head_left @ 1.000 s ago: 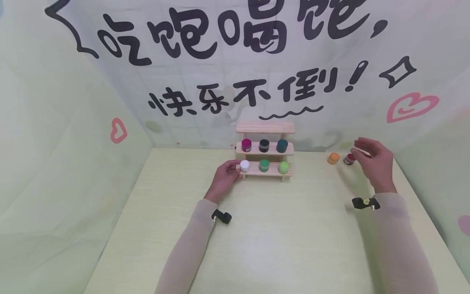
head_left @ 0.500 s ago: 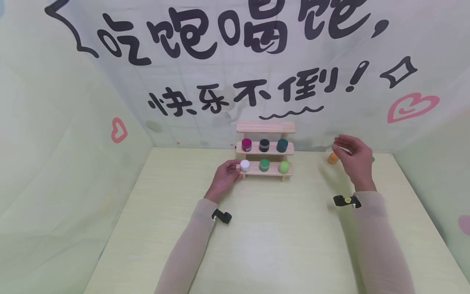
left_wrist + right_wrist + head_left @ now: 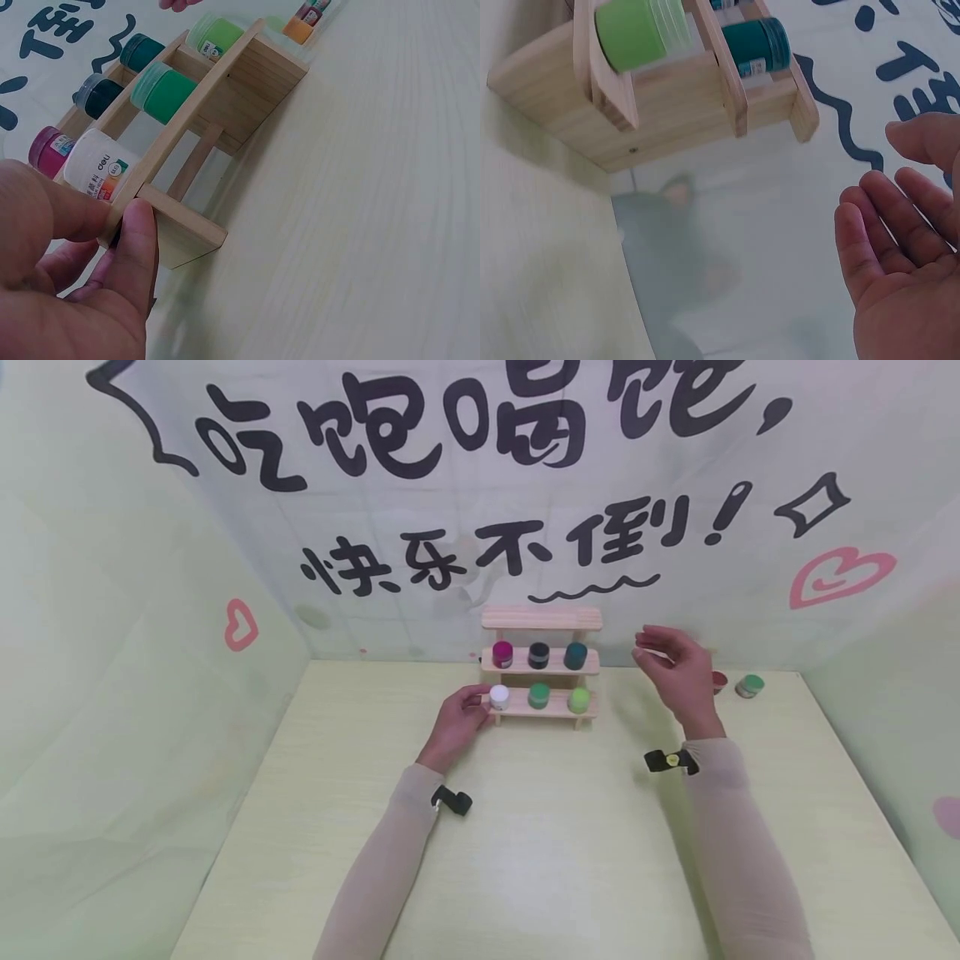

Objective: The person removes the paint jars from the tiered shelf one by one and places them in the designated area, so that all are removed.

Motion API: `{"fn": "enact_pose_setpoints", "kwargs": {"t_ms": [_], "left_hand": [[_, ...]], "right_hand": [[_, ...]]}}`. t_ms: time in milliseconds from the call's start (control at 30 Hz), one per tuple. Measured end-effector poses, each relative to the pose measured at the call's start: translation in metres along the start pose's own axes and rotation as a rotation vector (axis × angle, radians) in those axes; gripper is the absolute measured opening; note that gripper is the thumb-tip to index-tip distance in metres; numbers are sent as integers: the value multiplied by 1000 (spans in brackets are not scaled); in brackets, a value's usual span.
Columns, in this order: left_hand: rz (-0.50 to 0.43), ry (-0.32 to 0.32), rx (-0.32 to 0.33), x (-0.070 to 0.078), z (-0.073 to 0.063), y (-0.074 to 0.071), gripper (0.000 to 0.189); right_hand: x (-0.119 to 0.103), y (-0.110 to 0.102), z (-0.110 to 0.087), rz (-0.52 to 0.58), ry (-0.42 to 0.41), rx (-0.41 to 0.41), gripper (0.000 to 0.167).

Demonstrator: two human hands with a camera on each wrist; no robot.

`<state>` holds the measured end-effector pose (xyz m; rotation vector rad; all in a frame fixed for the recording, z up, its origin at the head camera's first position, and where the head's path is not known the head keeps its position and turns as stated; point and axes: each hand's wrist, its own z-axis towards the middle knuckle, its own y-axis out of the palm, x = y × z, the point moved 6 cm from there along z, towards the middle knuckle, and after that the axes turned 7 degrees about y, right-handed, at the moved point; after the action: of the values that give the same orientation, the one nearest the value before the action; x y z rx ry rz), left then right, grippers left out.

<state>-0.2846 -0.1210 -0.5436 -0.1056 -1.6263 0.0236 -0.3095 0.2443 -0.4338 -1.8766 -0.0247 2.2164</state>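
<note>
A small three-tier wooden display stand (image 3: 542, 618) stands at the table's back edge. Its middle tier carries a magenta paint jar (image 3: 502, 654), a black one (image 3: 538, 655) and a teal one (image 3: 576, 656). On the lowest tier are a white paint jar (image 3: 100, 166), a green one (image 3: 538, 696) and a light green one (image 3: 579, 700). My left hand (image 3: 457, 722) pinches the left end of that lowest board between thumb and fingers, beside the white jar. My right hand (image 3: 678, 681) hovers right of the stand, fingers relaxed, holding nothing in the right wrist view (image 3: 907, 247).
Beyond my right hand, a dark red jar (image 3: 719, 682) and a green-lidded jar (image 3: 750, 686) stand on the table (image 3: 540, 843). An orange jar (image 3: 298, 30) shows in the left wrist view; my right hand hides it from the head view. Printed cloth (image 3: 420, 635) hangs behind.
My right hand has moved left from beside the loose jars toward the stand, uncovering the green-lidded jar and covering the orange one. The left hand keeps its hold on the stand.
</note>
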Motion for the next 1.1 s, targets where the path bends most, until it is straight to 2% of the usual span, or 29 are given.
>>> {"fn": "enact_pose_setpoints", "kwargs": {"t_ms": [333,700,867,1100], "left_hand": [[-2,7,-2,1,-1,-1,35],[-4,0,8,-1,1,-1,36],[-10,-12,7,-2,0,0,37],[-13,2,7,-1,-1,1,36]], "right_hand": [[-3,34,2,-45,-22,-99,42],[0,68,3,-122,15,-212,45],[1,77,4,-142,3,-244,47],[3,84,5,-263,8,-257,50]]}}
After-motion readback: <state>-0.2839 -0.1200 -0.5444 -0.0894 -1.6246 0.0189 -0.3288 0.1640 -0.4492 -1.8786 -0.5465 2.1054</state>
